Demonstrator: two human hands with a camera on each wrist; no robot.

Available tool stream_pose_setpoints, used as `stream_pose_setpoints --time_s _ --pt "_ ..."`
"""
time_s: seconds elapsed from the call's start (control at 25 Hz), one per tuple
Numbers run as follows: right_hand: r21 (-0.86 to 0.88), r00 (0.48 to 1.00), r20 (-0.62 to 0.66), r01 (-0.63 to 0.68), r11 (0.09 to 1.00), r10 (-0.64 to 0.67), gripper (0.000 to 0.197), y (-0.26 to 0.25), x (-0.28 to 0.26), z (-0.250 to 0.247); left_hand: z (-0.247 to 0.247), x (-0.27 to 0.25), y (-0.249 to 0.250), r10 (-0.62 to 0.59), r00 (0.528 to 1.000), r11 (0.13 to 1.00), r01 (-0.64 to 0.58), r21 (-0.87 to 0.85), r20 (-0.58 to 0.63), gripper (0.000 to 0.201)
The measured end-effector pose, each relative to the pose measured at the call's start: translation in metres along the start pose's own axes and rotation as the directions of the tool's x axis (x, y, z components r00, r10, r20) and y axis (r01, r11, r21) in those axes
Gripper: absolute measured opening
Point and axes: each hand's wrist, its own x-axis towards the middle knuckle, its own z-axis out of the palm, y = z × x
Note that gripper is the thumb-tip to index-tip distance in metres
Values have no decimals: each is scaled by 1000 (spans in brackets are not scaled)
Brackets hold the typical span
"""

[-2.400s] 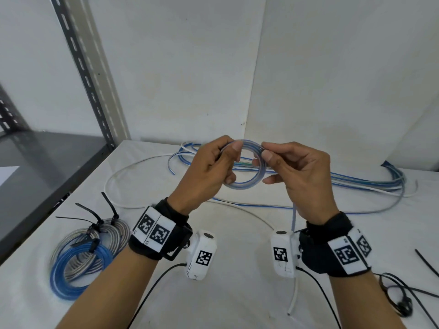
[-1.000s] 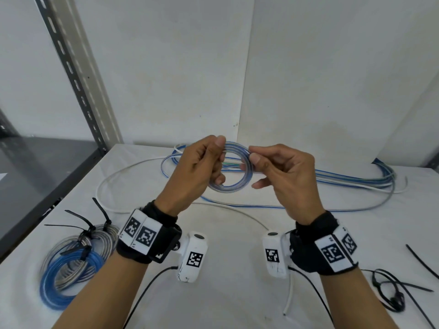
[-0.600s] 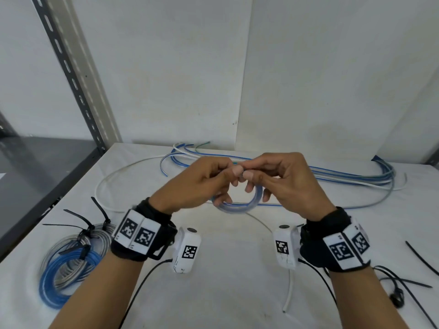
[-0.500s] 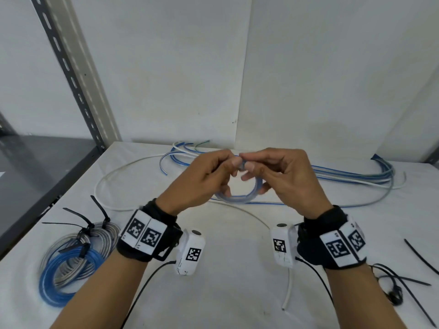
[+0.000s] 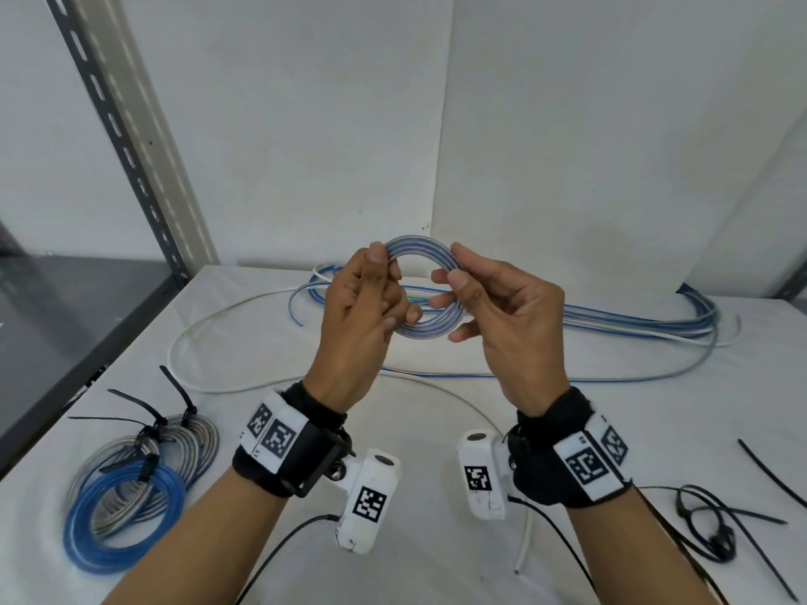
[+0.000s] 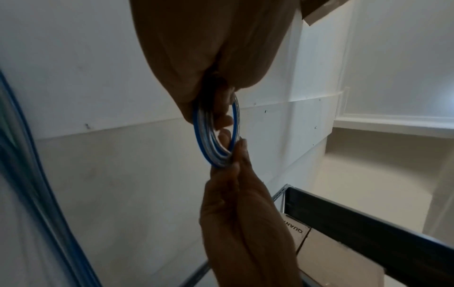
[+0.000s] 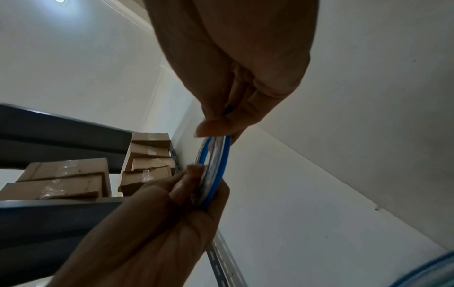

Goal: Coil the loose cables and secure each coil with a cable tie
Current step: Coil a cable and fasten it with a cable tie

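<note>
The white tabletop (image 5: pixel 428 495) has much work left on it. A big bunch of long loose blue, white and grey cables (image 5: pixel 633 325) lies along its far edge, not coiled yet. Near the left edge lie the finished round coils of blue and grey cable (image 5: pixel 131 478), each one tied with a black plastic cable tie. Spare thin black cable ties (image 5: pixel 768 473) wait near the right edge.

So some coils are done, one is being made, and I think many cables are left.

The small round coil of clear and blue cable (image 5: pixel 425 292) is up in the air, above the middle of the tabletop, between both hands. It has no tie on it yet.

The left hand (image 5: pixel 362 325) pinches the left side of this coil with curled fingers and thumb. The right hand (image 5: pixel 502 316) pinches the right side the same way. The tie step comes next, I think.
</note>
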Motion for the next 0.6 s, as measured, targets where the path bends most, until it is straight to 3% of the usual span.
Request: stream_pose_setpoints --time_s 0.08,0.16,0.24,0.28,0.4,0.52,0.6 --pt "-61 998 69 18 998 -14 23 -3 3 -10 -4 4 8 -155 985 987 157 -22 75 43" --pt "-184 973 229 23 983 20 21 -9 4 -24 -11 6 15 -330 914 941 299 156 238 51" --pt "-315 936 340 19 949 94 18 -14 5 -31 -16 1 15 -405 849 873 248 419 341 45" --pt "-357 927 355 14 934 121 17 -16 6 -33 -14 -1 12 -389 847 859 191 476 362 40" --pt "-368 956 263 -30 929 134 13 -20 5 -36 -7 -6 -1 -230 911 893 58 445 343 34" --pt "-306 991 118 -19 952 58 5 -23 -5 -44 4 -9 -7 -149 938 929 24 371 313 33" --pt "-313 990 126 -17 950 59 11 -25 -16 -48 8 -12 -9 -129 946 939 20 343 299 33"
